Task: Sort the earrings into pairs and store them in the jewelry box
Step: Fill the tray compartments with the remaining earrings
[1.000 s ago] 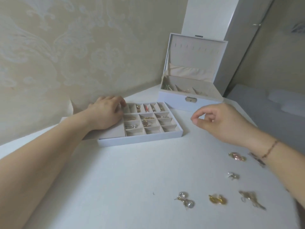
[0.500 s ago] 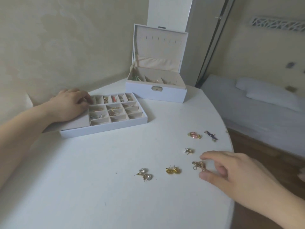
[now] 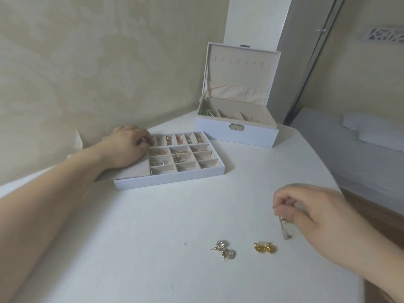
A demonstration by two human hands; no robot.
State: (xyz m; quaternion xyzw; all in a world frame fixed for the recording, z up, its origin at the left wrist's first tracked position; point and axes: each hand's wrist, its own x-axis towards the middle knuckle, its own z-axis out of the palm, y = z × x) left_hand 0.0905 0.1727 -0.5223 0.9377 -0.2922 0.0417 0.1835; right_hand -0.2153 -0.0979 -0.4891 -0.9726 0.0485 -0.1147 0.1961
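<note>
A white divided tray [image 3: 168, 179] lies on the white table, with earrings in several of its compartments. My left hand [image 3: 125, 147] rests on the tray's left part, fingers curled at the top-left compartments. My right hand [image 3: 314, 212] is raised a little above the table at the right and pinches a dangling earring [image 3: 285, 229] with a pale drop. On the table in front lie a pair of clear round-stone earrings [image 3: 225, 250] and a pair of gold earrings [image 3: 265, 247]. The white jewelry box [image 3: 236, 131] stands open at the back.
The table [image 3: 131, 248] ends in a curved edge at the right, with wooden floor and a grey bed [image 3: 360, 149] beyond. A wall runs close behind the tray and box. The other loose earrings are hidden behind my right hand.
My right hand dropped from near the tray to the loose earrings, took one dangling earring and now lifts it. My left hand stayed on the tray. The view swung right, then partly back.
</note>
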